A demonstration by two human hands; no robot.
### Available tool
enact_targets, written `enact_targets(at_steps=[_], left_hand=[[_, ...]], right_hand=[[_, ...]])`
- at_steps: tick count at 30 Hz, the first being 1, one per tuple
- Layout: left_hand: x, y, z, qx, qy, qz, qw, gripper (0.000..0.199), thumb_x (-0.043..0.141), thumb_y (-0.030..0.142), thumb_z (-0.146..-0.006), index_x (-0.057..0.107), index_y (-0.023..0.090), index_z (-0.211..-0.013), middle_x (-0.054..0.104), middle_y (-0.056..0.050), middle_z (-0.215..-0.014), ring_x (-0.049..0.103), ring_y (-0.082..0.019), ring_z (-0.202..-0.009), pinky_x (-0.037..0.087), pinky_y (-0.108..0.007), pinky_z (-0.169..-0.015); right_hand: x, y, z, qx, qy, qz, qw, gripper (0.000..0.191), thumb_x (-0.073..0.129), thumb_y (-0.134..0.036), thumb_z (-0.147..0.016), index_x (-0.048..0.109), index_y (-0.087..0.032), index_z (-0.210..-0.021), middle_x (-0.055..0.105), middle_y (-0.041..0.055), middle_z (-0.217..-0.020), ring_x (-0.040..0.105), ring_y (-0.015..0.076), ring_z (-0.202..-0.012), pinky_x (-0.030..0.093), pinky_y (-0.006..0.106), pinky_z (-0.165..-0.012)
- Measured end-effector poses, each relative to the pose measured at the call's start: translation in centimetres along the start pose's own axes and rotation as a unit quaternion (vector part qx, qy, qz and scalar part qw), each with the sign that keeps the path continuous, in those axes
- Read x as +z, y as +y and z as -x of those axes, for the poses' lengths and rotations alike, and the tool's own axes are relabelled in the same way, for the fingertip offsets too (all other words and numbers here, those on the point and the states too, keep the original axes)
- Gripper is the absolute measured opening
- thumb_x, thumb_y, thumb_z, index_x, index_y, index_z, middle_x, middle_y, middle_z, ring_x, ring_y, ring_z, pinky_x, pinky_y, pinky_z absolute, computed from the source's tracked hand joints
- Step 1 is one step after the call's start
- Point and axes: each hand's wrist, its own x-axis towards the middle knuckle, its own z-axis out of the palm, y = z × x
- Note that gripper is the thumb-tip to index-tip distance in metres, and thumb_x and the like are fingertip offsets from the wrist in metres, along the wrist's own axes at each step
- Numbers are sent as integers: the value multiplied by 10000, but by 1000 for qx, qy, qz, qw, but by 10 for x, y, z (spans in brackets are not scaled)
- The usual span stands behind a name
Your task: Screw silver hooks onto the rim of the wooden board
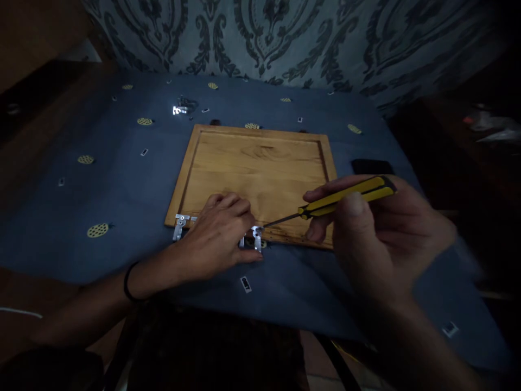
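At the rectangular brown wooden panel (252, 174) | left hand (217, 231) grasps silver metal hinge (257, 239) | right hand (374, 233) grips yellow-and-black screwdriver (325, 205) | I judge: screw-turning; next move requires axial tip alignment

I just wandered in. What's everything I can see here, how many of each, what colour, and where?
wooden panel: one, light brown, flat on the cloth
metal fittings: at least two, silvery, along the panel's near edge
screwdriver: one, yellow and black, in the right hand
loose metal pieces: count unclear, silvery, beyond the panel, to the left
dark object: one, black, right of the panel
cloth: one, blue with yellow prints, under the panel
patterned backdrop: one, greyish, behind
crumpled item: one, pale, far right
wristband: one, black, left wrist
left hand: one, bare, over the panel's near edge
right hand: one, bare, gripping the screwdriver
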Motion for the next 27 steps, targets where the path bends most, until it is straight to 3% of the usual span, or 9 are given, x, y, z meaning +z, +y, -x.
enact_targets(at_steps=[13, 27], left_hand=[[1, 1, 0, -1, -6, -9, 1000, 439, 915, 472, -825, 765, 148, -1081, 685, -69, -1068, 581, -297, -1107, 427, -431, -972], [-3, 2, -1, -6, -17, -10, 1000, 408, 904, 468, -840, 765, 154, -1059, 683, -73, -1072, 582, -298, -1115, 425, -434, -976]], right_hand=[[2, 5, 3, 11, -18, 14, 1000, 96, 759, -362, -973, 780, -273, -944, 782, -4, -886, 618, 95, -417, 478, 258, -383], [5, 5, 3, 31, -24, -8, 999, 75, 770, -349, -963, 779, -293, -914, 786, -6, -898, 620, 112, -431, 516, 284, -387]])
